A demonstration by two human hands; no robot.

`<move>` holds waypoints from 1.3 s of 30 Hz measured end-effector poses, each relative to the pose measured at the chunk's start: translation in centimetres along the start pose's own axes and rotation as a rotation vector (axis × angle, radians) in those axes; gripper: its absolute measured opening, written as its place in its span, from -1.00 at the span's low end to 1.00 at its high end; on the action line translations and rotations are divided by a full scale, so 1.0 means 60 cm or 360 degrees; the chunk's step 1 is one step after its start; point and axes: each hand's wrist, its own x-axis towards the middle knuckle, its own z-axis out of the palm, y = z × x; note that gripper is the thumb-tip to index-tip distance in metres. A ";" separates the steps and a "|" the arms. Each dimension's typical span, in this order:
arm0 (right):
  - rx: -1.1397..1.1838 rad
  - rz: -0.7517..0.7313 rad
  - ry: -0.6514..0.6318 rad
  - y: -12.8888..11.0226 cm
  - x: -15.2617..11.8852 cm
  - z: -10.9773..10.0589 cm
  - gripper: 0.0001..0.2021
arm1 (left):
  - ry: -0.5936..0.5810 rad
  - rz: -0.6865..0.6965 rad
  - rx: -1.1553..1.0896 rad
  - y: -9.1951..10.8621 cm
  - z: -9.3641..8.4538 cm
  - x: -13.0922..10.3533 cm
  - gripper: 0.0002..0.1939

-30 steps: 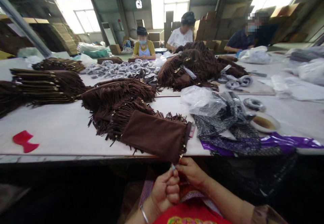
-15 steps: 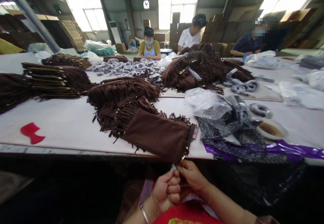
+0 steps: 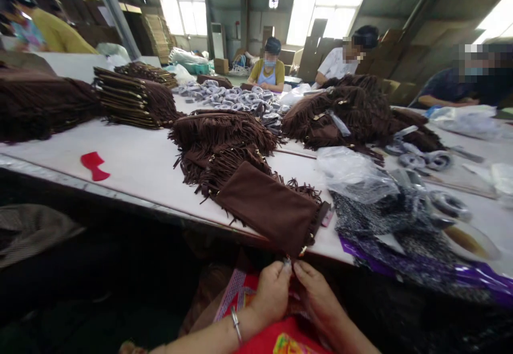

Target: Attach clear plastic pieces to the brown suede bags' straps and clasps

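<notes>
A dark brown fringed bag [image 3: 272,204] lies flat over the table's front edge, its near corner with gold-coloured metal fittings pointing down at my hands. Just below that corner, my left hand [image 3: 273,290] is closed in a pinch on a small shiny piece [image 3: 287,261]. My right hand [image 3: 316,292] is beside it, thumb and fingers pressed together close to the bag's corner. What the right fingers grip is hidden. Behind the bag, more brown fringed bags [image 3: 224,135] lie in a heap.
A red cut-out piece [image 3: 94,166] lies on the white table [image 3: 136,183]. To the right are clear plastic [image 3: 352,175], black-and-white speckled cloth [image 3: 377,226], a bowl [image 3: 473,239] and grey coils [image 3: 447,204]. Stacked bags [image 3: 124,97] stand at left. Several people work beyond.
The view has turned left, so the table things appear further right and the table edge slants. My hands have drawn slightly apart below the bag's corner. The bag keeps its place.
</notes>
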 end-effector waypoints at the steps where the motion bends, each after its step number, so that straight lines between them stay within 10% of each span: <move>1: 0.0124 0.0013 -0.0065 -0.003 -0.004 0.005 -0.71 | 0.0013 0.0058 0.0062 0.002 -0.001 -0.001 -0.58; 23: 0.0753 0.0187 -0.0383 -0.004 0.027 0.019 -0.87 | -0.0934 -0.0785 -0.1298 0.024 -0.020 0.002 -0.74; 34: 0.0548 0.0302 -0.0519 -0.010 -0.008 -0.015 -0.59 | -0.0625 -0.0587 -0.0559 0.021 -0.042 -0.009 -0.66; 39: 0.0270 0.0158 -0.0110 -0.027 -0.044 -0.067 -0.62 | -0.0571 -0.0420 0.0300 0.009 -0.075 -0.020 -0.64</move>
